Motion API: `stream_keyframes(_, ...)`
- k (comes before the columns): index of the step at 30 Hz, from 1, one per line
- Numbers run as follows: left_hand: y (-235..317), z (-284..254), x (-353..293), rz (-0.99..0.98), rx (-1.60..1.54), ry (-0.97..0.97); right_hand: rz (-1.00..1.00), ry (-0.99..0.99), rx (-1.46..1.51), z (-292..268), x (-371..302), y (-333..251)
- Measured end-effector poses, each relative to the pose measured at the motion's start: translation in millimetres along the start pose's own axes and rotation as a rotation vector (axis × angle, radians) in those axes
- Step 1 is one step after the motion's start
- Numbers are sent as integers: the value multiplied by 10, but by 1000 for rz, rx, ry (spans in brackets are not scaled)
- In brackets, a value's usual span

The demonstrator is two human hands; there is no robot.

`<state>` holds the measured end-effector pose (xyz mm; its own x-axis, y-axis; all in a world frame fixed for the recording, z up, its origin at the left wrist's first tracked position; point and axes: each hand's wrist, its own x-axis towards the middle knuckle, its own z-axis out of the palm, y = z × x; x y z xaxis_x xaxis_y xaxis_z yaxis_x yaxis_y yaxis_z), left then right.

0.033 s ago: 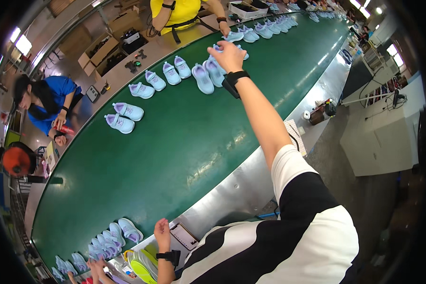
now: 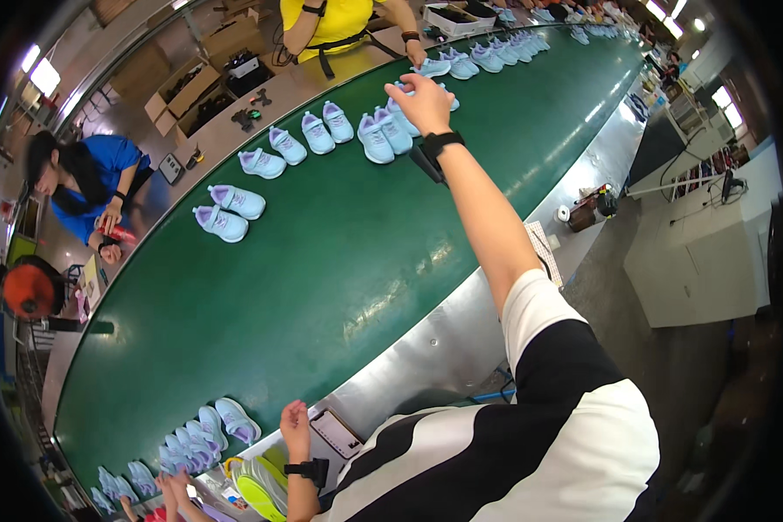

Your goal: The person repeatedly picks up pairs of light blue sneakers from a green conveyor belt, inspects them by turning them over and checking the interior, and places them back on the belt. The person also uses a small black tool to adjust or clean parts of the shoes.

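Observation:
My right hand [image 2: 424, 104] reaches across the green work surface [image 2: 278, 287] above a group of light blue sneakers. Its fingers are bent and apart, and I see nothing gripped in them. Just left of its wrist stands a light blue sneaker [image 2: 376, 139] with a lilac lining, close beside another sneaker [image 2: 394, 132]. More of the same sneakers are partly hidden behind the hand. Low in the picture, my left hand [image 2: 295, 424] hovers near the metal edge, fingers loosely curled and empty, beside a phone [image 2: 337, 433]. Both wrists wear black bands.
Light blue sneaker pairs [image 2: 237, 201] line the far side; more sneakers [image 2: 202, 435] cluster at lower left near another person's hands [image 2: 174, 489]. A yellow-green shoe [image 2: 263, 487] lies by my left forearm. People in yellow [image 2: 335, 30] and blue [image 2: 109, 165] sit opposite.
The sneaker nearest my right wrist has shifted slightly away from me and sits closer to its neighbour. My right hand has barely moved; my left hand stays by the phone.

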<state>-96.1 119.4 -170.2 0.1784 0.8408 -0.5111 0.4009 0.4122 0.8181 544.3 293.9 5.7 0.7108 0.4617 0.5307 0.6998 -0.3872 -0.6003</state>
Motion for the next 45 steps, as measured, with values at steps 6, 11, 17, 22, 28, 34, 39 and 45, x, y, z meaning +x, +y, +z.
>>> stream_keyframes(6, -33, -191, -68, 221, 415, 88, 2, -649, 348, -359, -2041, 293)
stream_keyframes(11, -302, -563, -76, 412, 533, 429, 202, -1230, 235, -1221, -4188, 686)
stream_keyframes(17, -462, -1151, 167, 112, 793, 589, 142, -1350, 101, -1982, -5059, 616)
stream_keyframes(22, -411, -1385, 634, -393, 778, 568, -31, -1330, 33, -1946, -4949, 481)
stream_keyframes(28, -331, -1425, 729, -527, 948, 450, 84, -1196, 63, -2065, -5045, 157)
stream_keyframes(34, -583, -1262, 779, -370, 844, 509, 176, -1431, 81, -2204, -5363, 134)
stream_keyframes(39, -665, -838, 752, 135, 911, 466, 119, -1438, 114, -2152, -5241, 168)
stream_keyframes(45, 3, 709, -169, 237, 257, 378, 204, -1351, 319, -1779, -4940, 132)
